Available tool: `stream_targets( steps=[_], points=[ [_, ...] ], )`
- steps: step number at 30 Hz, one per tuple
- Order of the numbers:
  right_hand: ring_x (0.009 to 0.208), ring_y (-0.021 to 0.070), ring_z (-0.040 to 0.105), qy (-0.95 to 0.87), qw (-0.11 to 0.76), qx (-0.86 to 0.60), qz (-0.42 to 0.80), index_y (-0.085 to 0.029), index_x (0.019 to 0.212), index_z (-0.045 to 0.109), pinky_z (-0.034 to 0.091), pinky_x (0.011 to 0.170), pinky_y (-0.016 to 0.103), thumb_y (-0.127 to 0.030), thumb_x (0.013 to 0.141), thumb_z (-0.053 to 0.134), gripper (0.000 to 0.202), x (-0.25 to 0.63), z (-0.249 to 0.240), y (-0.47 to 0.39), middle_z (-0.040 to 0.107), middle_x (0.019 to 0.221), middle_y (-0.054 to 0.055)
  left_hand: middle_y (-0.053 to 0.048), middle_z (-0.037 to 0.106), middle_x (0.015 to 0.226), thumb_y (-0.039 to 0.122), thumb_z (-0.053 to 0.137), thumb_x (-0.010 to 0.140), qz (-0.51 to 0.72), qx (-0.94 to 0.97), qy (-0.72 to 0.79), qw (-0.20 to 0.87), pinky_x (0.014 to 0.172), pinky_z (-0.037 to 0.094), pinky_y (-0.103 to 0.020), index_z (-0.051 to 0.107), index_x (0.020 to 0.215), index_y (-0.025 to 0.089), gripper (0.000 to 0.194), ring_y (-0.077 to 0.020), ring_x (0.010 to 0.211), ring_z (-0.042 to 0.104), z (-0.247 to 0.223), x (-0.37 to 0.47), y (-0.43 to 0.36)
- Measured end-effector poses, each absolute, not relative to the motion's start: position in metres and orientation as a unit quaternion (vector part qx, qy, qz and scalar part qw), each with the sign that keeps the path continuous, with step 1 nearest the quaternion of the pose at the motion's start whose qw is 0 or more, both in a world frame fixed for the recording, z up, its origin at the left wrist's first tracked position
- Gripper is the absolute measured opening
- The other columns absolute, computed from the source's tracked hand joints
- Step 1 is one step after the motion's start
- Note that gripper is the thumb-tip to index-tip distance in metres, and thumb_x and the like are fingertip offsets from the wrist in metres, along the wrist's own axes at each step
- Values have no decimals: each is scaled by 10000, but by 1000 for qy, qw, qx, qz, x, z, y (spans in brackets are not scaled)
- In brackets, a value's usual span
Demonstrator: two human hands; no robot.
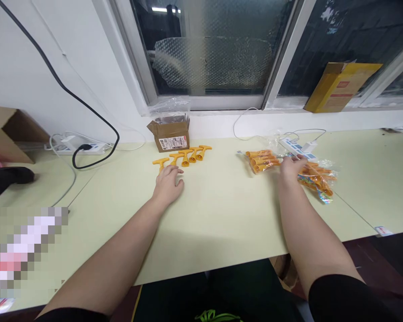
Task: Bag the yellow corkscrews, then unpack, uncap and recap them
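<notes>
Several yellow T-shaped plastic handles [185,157] stand in a slanting row on the table. My left hand [168,183] rests at the near left end of this row, fingers spread and thumb apart; its fingertips partly cover the nearest handles, and I see nothing held. To the right, clear plastic bags hold more of these orange-yellow pieces: one bag [260,161] lies left of my right hand [291,167], another bag [317,179] lies under and right of it. The right fingers curl over the plastic between them; the thumb side is partly hidden.
A small open cardboard box [173,136] with plastic wrap stands behind the row. Power strips [297,147] and cables lie along the wall. A black cable [97,116] loops at left. A larger carton [10,134] and a black object [13,176] sit far left. A yellow carton [342,87] leans on the window.
</notes>
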State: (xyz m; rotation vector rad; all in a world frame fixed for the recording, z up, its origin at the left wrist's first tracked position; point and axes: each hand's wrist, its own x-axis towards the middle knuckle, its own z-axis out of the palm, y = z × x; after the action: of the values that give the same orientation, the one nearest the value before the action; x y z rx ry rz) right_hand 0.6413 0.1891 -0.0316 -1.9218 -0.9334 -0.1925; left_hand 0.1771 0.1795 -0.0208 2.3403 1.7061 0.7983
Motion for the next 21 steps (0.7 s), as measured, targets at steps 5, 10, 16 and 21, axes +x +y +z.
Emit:
stream_targets(
  steps=[5,10,16,21],
  points=[
    [1460,328,379,-458,450,-758,-118,-143,1345,492,325,1192,525,-295,854,547,518,606,-26,182,419,1485,231,-126,459,1591,285,580,848,246,728,640,28,1196,306,-608,616,1330,249,484,-384,1505,333,-16,169,183],
    [1397,361,450,-556,259,-790,17,-192,1303,601,133,1224,651,-421,850,629,508,577,-29,182,562,1423,183,-146,390,1652,293,596,839,204,722,658,58,1228,186,-680,578,1371,244,535,-386,1571,228,-19,168,186],
    [1264,361,563,-576,154,-801,63,-232,1163,677,376,1082,562,-404,794,681,407,572,-11,171,635,1348,140,-140,401,1647,296,571,863,212,733,644,60,1230,142,-717,585,1338,252,477,-379,1582,211,-21,171,183],
    [996,298,674,-582,96,-794,145,-240,920,689,483,893,431,-558,758,712,357,578,15,152,747,1021,77,-120,445,1617,293,549,889,217,753,620,53,1246,147,-704,599,1310,259,426,-367,1584,218,-20,176,175]
  ],
)
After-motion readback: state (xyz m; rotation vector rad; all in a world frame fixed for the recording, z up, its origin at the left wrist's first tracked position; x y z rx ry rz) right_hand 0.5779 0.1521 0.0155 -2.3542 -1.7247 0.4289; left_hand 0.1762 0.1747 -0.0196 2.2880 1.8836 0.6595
